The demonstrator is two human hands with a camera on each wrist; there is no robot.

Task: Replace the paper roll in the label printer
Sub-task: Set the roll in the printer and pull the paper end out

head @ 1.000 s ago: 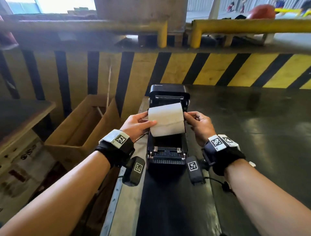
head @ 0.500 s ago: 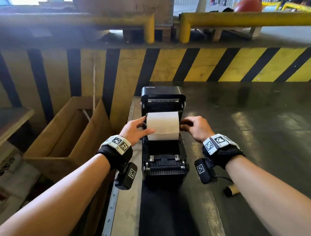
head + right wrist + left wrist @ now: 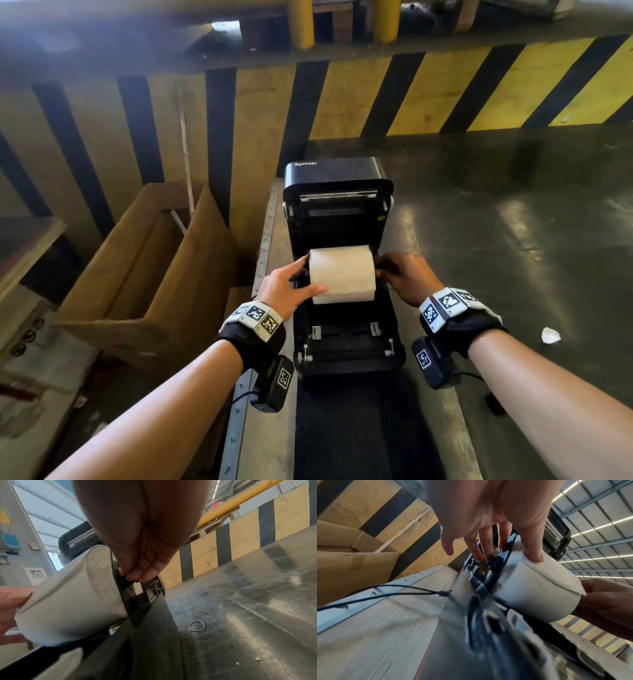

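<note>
A black label printer (image 3: 337,192) stands with its lid swung up and its bay exposed. The white paper roll (image 3: 342,275) lies across the bay between two black side guides. My left hand (image 3: 291,287) holds the roll's left end: its thumb presses the roll (image 3: 539,588) from the front and the fingers (image 3: 477,547) reach down beside the left guide. My right hand (image 3: 404,277) is at the right end, its curled fingertips (image 3: 135,574) pinching the black right guide beside the roll (image 3: 68,601). The bay floor under the roll is hidden.
An open cardboard box (image 3: 137,274) stands left of the printer. A yellow-and-black striped barrier (image 3: 376,96) runs behind. The printer sits on a black strip (image 3: 342,428). A rubber band (image 3: 196,625) and a white scrap (image 3: 550,335) lie on the dark floor to the right.
Both hands have brought the roll down from above the printer into the bay between the guides. My right fingers have shifted from the roll's end onto the right guide.
</note>
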